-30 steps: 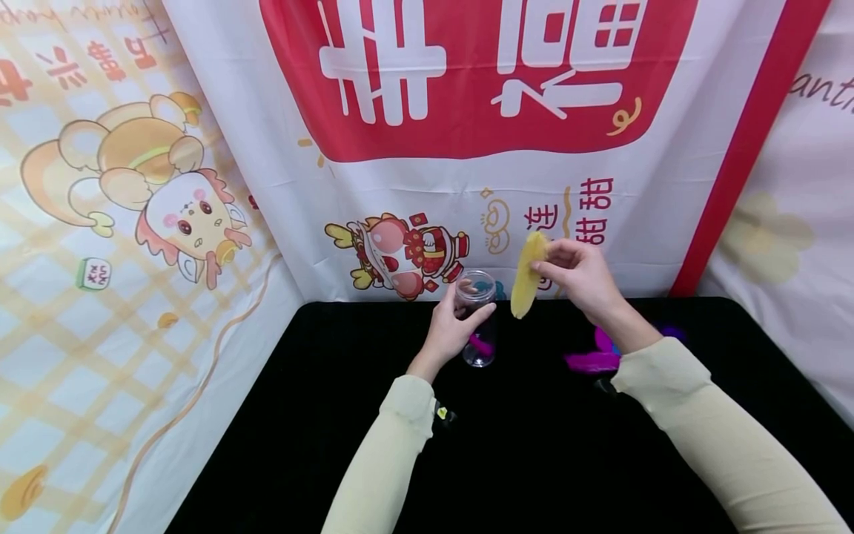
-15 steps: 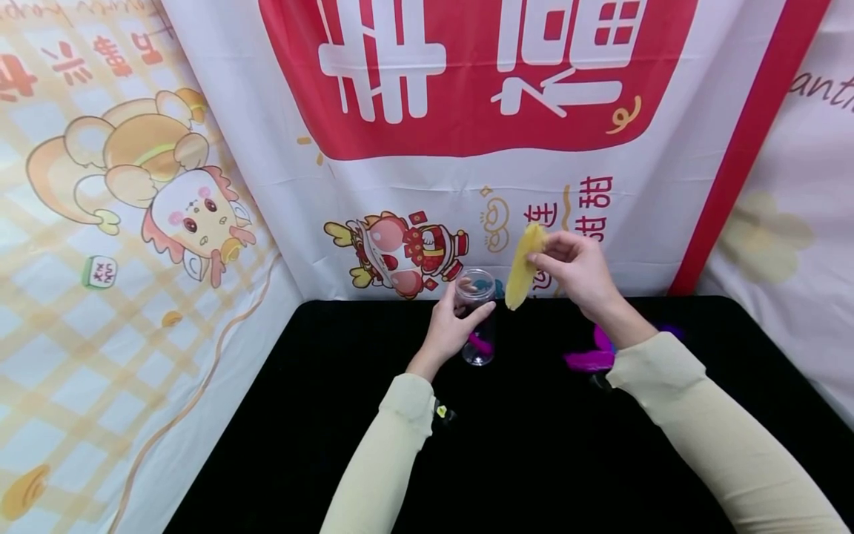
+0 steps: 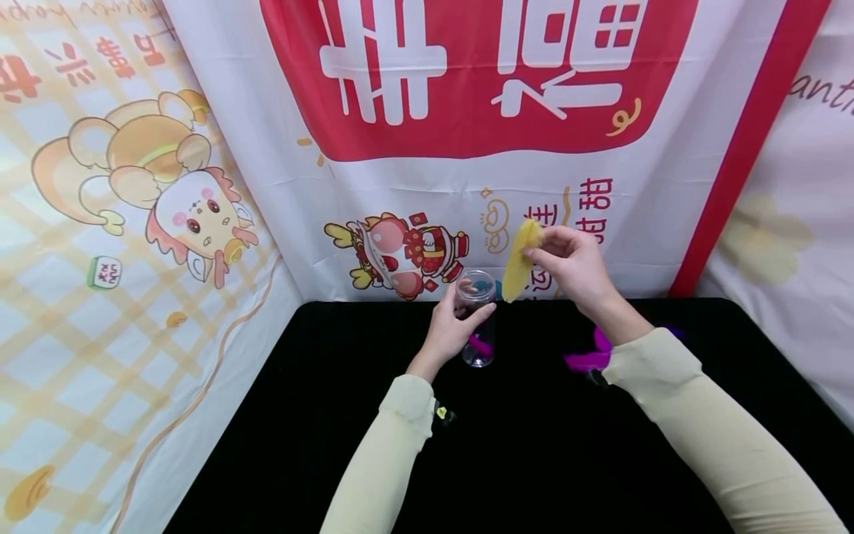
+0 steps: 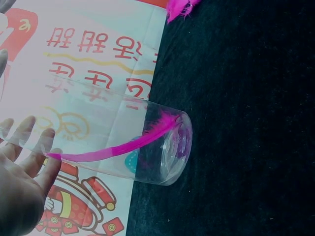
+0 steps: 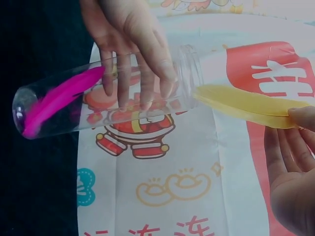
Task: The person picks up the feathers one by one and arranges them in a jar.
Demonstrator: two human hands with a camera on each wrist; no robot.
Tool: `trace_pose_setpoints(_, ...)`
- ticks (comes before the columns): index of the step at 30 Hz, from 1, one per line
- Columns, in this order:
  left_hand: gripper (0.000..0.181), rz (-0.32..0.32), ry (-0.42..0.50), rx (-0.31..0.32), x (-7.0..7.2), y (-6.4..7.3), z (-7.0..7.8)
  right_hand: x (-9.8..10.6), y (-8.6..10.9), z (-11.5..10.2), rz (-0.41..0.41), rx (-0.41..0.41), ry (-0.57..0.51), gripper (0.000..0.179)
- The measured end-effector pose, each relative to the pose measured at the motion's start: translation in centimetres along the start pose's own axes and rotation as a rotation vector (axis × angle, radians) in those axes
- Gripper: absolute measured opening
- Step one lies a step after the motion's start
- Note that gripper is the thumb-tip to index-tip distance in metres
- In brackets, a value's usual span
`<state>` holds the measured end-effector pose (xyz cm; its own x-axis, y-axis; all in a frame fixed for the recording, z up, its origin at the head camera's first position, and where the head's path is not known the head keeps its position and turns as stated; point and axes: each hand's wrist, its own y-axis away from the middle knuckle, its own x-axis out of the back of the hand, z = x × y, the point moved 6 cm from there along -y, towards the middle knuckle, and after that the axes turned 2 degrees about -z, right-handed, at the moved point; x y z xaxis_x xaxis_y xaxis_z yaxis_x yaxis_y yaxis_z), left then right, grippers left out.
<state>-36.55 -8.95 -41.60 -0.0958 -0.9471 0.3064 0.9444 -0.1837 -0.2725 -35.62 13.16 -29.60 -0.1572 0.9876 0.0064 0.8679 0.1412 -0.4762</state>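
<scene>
Near the jar [image 3: 485, 326], yellow feather [image 3: 517, 270], long axis steep, lower tip jarward.

Yellow feather [image 3: 519, 267] in the right fingers [image 3: 559, 237], hot pink feather [image 5: 63, 101] below the left fingers [image 4: 48, 174]
The jar [image 3: 485, 331] is see-through. The table cloth [image 3: 534, 445] under the fingers is black. Behind them, the banner [image 3: 414, 182] is red and white. Far left of the fingers, a white hanging [image 3: 100, 326] has yellow checks. Both sleeves [image 3: 373, 467] are pale green.

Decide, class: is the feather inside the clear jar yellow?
No, a magenta feather is inside the clear jar, while the right hand pinches the yellow feather.
</scene>
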Motion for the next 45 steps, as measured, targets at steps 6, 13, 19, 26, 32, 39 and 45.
trace_pose_setpoints(6,0.067,-0.001,-0.003,-0.016,0.0,0.0,0.1,-0.3,-0.3,-0.7,-0.007,0.019,-0.014,0.017)
trace_pose_setpoints(13,0.064,-0.001,-0.003,-0.012,0.0,0.1,0.0,-0.8,-0.4,-1.3,-0.019,0.026,-0.006,0.016)
trace_pose_setpoints(19,0.063,-0.003,0.000,-0.014,0.0,0.2,0.0,-1.1,-0.4,-1.5,-0.036,0.030,-0.018,0.015)
trace_pose_setpoints(26,0.061,-0.011,0.015,-0.002,0.0,0.1,-0.1,-1.3,-0.6,-1.8,-0.030,0.010,0.047,0.018)
trace_pose_setpoints(32,0.064,-0.044,0.040,0.045,0.0,0.2,0.3,-1.7,-0.9,-1.9,-0.041,0.028,0.073,0.020)
trace_pose_setpoints(39,0.060,-0.055,0.016,0.033,0.4,1.8,3.6,-2.1,-1.1,-2.0,-0.047,0.057,0.051,0.017)
trace_pose_setpoints(45,0.061,-0.065,0.027,0.041,0.5,1.8,3.7,-2.3,-1.2,-2.0,-0.055,0.062,0.046,0.016)
